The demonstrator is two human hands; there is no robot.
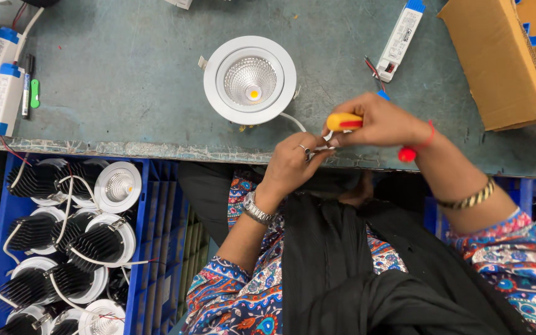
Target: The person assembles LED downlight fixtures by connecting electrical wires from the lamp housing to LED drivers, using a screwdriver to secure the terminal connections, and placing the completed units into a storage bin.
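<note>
Both hands are bunched up right at the near edge of the worn grey-green workbench (125, 74), just near-right of the round white recessed downlight with the ribbed silver reflector (250, 79). The right hand (383, 121) is wrapped shut around a small cutting tool with yellow and red handles (343, 121); one red handle end pokes out below the wrist. The left hand (293, 162) has its fingertips pinched together on the thin white wire (294, 121) that runs out from the downlight, right at the tool's metal tip. The exact spot where the tip meets the wire is too small to make out.

Further back on the right there's a slim white rectangular driver box with blue end caps (399, 38), and right of that an open brown cardboard box (497, 62) with blue plastic bits inside. Two more of the same driver boxes (1, 74) sit at the far left edge. Below the bench on the left, a blue plastic crate (156, 248) is packed with more downlights, black finned heat sinks showing on most.
</note>
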